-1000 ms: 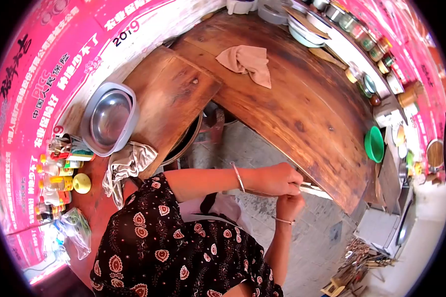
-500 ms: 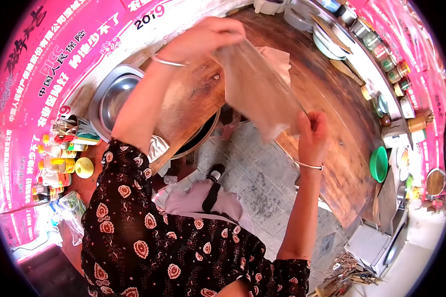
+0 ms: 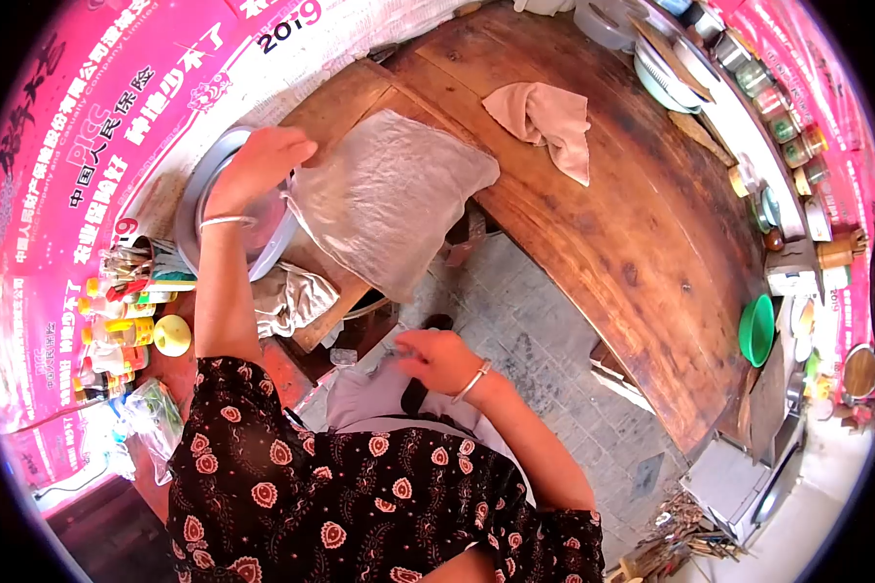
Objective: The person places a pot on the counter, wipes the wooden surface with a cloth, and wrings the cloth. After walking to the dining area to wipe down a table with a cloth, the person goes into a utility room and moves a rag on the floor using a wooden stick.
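A thin greyish-white cloth (image 3: 389,194) lies spread over the wooden board at the left, its near edge hanging past the board's edge. My left hand (image 3: 260,173) is above the metal basin (image 3: 280,236), just beside the cloth's left corner, fingers stretched to the right and holding nothing I can see. Over my lap, apart from the cloth, my right hand (image 3: 442,360) has loosely bent fingers, slightly blurred, with nothing visible in them. A crumpled pale cloth (image 3: 297,299) sits at the board's near left edge, below the basin.
A pinkish folded cloth (image 3: 544,121) rests on the curved wooden worktop (image 3: 632,262). Jars (image 3: 773,126) line the right wall, near a green bowl (image 3: 756,328). Bottles (image 3: 122,330) and a yellow-green round thing (image 3: 172,335) stand at left. Firewood sticks (image 3: 681,539) lie lower right.
The greyish-white cloth, held up between both hands before, now lies on the board, let go. My left hand moved left and down to the basin; my right hand dropped toward my lap.
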### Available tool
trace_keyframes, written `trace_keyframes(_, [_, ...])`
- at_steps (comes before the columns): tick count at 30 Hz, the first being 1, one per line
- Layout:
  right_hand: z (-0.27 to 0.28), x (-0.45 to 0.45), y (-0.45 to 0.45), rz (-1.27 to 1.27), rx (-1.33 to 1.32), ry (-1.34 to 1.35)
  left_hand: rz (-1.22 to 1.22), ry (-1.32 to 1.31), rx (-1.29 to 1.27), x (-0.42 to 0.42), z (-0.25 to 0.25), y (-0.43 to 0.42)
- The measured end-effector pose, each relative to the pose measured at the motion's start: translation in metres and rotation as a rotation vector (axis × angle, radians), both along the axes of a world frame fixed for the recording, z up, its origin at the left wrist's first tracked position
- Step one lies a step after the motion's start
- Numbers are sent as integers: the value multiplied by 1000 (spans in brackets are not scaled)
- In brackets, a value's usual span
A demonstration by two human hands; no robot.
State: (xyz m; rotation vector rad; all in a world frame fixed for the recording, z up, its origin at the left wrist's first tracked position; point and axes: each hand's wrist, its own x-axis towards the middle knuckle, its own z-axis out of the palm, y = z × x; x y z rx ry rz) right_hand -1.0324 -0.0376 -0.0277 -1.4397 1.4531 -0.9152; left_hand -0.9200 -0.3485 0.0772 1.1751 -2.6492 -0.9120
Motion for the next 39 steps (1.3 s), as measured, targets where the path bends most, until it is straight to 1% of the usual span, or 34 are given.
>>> trace_keyframes(1, [-2,-7,5,-14,94,-56,-1,49,26,-14,0,4])
trace_keyframes(3, [-7,-22,19,-216,136,-50,-22,149,75,-46,1,12])
trace_keyframes(6, [-13,-39,55,-490,175,-64,-275,129,-82,-103,-11,25])
trace_keyframes(7, [-12,-42,69,-579,167,-69,-341,174,-90,-122,-16,40])
trace_keyframes(8, [-13,-42,88,-680,159,-72,-427,184,-78,-141,-32,49])
trace_keyframes(9, [-19,-26,103,-760,119,-13,-517,207,-70,-147,-45,60])
trace_keyframes(11, [-20,-11,138,-934,193,-68,-709,225,56,-175,-50,117])
trace_keyframes(13, [-31,4,167,-1097,229,-134,-823,131,179,-193,-66,178])
trace_keyframes(14, [-33,14,183,-1189,226,-161,-950,101,182,-197,-77,211])
trace_keyframes(15, [-35,25,196,-1272,221,-191,-1169,133,223,-200,-92,239])
trace_keyframes(16, [-37,34,218,-1348,210,-232,-1325,93,184,-198,-92,283])
trace_keyframes(17, [-51,51,236,-1436,195,-302,-1461,99,263,-187,-103,317])
trace_keyframes(18, [-49,68,250,-1495,211,-384,-1647,-34,211,-175,-103,348])
trace_keyframes(19, [-46,83,271,-1564,216,-466,-1766,-214,157,-159,-108,385])
trace_keyframes(20, [-42,97,287,-1648,212,-552,-1798,-342,314,-141,-112,414])
trace_keyframes(21, [-35,113,300,-1652,205,-541,-1892,-293,379,-123,-112,436])
trace_keyframes(22, [-35,132,310,-1696,213,-536,-2015,-343,454,-105,-122,453])
trace_keyframes(23, [-34,151,325,-1741,225,-534,-2031,-578,453,-88,-116,478])
trace_keyframes(24, [-34,165,338,-1781,242,-533,-2118,-535,494,-76,-112,494])
trace_keyframes(25, [-35,179,342,-1786,246,-396,-2161,-525,579,-71,-118,516])
trace_keyframes(26, [-38,193,344,-1788,261,-260,-1954,-760,717,-53,-109,500])
trace_keyframes(28, [-44,227,371,-1892,183,-327,-2068,-848,747,-42,-149,532])
trace_keyframes(30, [-49,246,381,-1868,144,-294,-2179,-834,517,-33,-147,548])
trace_keyframes(31, [-50,251,382,-1876,156,-306,-2250,-813,438,-32,-160,549])
trace_keyframes(32, [-43,257,393,-1892,130,-302,-2205,-932,613,-30,-179,561])
trace_keyframes(34, [-51,260,392,-1931,70,-227,-2234,-1049,605,-37,-166,582])
trace_keyframes(35, [-55,259,396,-1896,82,-285,-2264,-1131,502,-42,-153,597])
trace_keyframes(36, [-58,258,400,-1856,92,-341,-2311,-1143,499,-46,-151,610])
trace_keyframes(38, [-62,255,406,-1841,-69,-406,-2401,-1173,497,-61,-154,628])
trace_keyframes(39, [-57,254,411,-1866,-24,-435,-2428,-1233,407,-70,-159,638])
